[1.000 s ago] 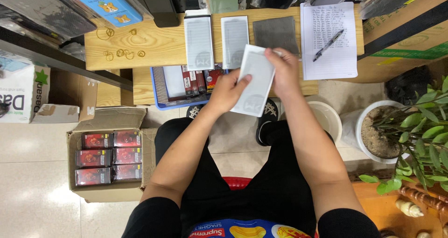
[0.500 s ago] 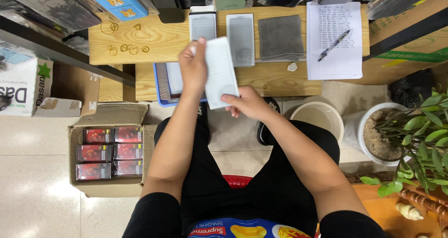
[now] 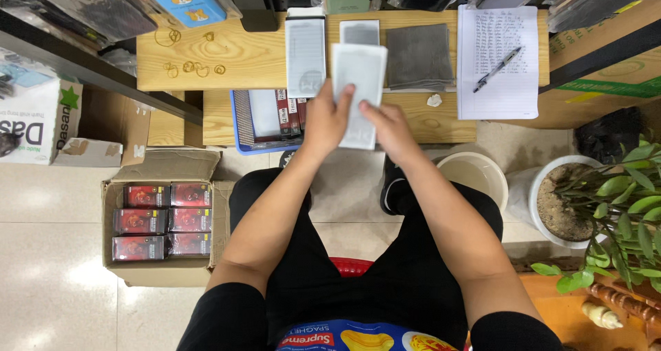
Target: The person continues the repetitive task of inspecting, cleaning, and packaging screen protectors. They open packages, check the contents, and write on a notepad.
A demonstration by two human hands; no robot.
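Observation:
My left hand (image 3: 326, 118) and my right hand (image 3: 387, 122) both grip one flat white rectangular sleeve (image 3: 359, 82), held upright over the front edge of the low wooden table (image 3: 234, 55). The left hand has its left edge, the right hand its lower right side. Just beyond it on the table lie a white packet with a dark top band (image 3: 305, 48) and a smaller grey-faced packet (image 3: 359, 32). A grey cloth (image 3: 419, 56) lies to the right of them.
A sheet of paper (image 3: 499, 82) with a pen (image 3: 497, 68) lies at the table's right. A blue basket (image 3: 265, 120) holds small boxes. A cardboard box (image 3: 162, 220) of red packs sits on the floor left. A white bucket (image 3: 475, 175) and potted plant (image 3: 599, 206) stand right.
The white sleeve went from the right, swung to the left in my left hand, and is now back at the centre with both hands on it.

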